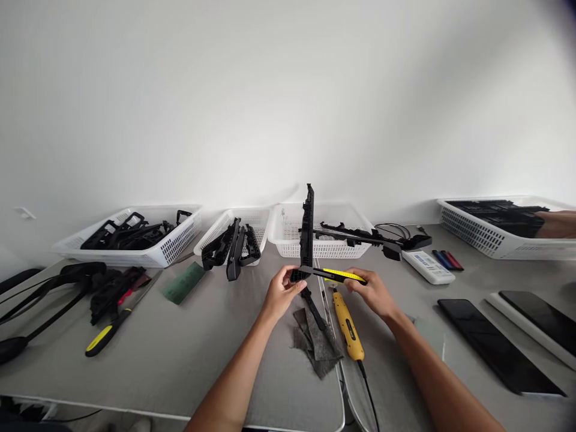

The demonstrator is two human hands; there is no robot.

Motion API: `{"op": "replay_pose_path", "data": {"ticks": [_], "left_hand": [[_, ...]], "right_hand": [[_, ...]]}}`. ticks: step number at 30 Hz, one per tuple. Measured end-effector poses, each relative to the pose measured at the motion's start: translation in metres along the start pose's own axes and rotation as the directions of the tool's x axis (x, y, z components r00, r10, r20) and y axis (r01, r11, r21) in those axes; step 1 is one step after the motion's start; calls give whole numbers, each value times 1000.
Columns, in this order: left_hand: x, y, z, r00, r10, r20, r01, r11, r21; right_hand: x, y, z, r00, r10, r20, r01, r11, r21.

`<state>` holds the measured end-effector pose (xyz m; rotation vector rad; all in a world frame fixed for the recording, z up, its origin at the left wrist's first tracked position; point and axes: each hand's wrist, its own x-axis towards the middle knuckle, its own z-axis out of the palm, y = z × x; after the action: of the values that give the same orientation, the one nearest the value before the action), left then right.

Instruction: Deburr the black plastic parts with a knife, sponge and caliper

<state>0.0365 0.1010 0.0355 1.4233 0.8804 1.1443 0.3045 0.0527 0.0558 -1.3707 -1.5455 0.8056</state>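
My left hand (281,294) is closed round the lower end of a long black plastic part (308,231) that stands upright above the table. My right hand (372,292) grips a black and yellow utility knife (335,275), held level with its tip against the base of the part. Below the hands lie grey abrasive cloth pieces (315,342) and a yellow-handled tool (348,327) with a cord.
White baskets stand along the wall: one (182,240) with black parts, one (258,219), one (288,243). Another basket (472,234) at right has someone's arm (558,223) in it. A yellow-handled tool (108,333), green pad (183,282), remote (427,267) and dark tablets (495,345) lie about.
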Motion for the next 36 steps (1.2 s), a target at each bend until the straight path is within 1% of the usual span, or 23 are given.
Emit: {"op": "replay_pose_path", "data": {"ticks": [2,3,6,7,10,15,19,24,31,33,36], "left_hand": [[0,1,0,1000,9,4,-9,1000,-15],[0,2,-1,1000,13,7,-12,1000,-22],[-1,3,-1,1000,4,7,-4,1000,-9],[-1,3,-1,1000,1,4,-1,1000,-3],[-1,4,-2,1000,0,-3,0,1000,-5],[0,7,-2,1000,-2,-16,3,1000,23],[0,6,-1,1000,8,-22,-8,1000,-9],[1,5,-1,999,-1,-32,1,1000,4],[1,4,-3,1000,8,-31,-9,999,-35],[1,4,-3,999,8,-31,-9,999,-38],[0,5,-3,1000,9,-28,-10,999,-34]], "right_hand": [[0,1,-1,999,8,-51,-9,1000,-3],[1,1,-1,999,7,-51,-6,1000,6],[0,2,-2,1000,-4,10,3,1000,25],[0,2,-2,1000,-3,10,3,1000,18],[-1,1,-3,998,0,-55,0,1000,-5],[-1,-3,-2,1000,-11,-19,11,1000,1],[-1,-5,0,997,-18,-73,18,1000,-2],[0,-1,-2,1000,3,22,-3,1000,9],[1,1,-5,1000,1,27,-1,1000,-2],[1,0,-5,1000,-13,-9,13,1000,-5],[1,1,-7,994,-17,-110,17,1000,0]]}}
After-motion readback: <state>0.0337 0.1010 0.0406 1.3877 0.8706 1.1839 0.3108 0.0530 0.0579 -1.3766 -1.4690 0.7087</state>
